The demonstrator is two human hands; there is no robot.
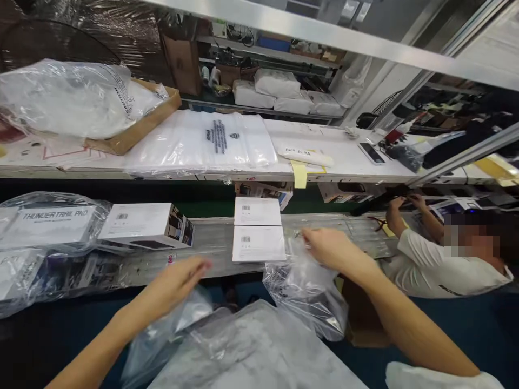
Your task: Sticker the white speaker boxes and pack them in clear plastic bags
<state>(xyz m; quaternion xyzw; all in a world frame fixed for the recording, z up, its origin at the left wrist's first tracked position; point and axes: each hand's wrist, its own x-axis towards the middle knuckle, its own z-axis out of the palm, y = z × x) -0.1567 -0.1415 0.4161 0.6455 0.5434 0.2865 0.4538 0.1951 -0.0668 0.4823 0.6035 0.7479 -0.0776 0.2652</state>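
My right hand has its fingers closed at the upper edge of a clear plastic bag, which hangs below it over the near edge of the bench. My left hand is somewhat blurred, its fingers stretched toward the right with no item visible in them. Beneath it hangs another clear plastic bag. Between my hands, a white box with a barcode lies on the bench, and a matching white box sits directly behind it.
To the left are a white box and a bagged box. The raised shelf bears a stack of printed plastic bags, a cardboard tray and a phone. At the right works another person.
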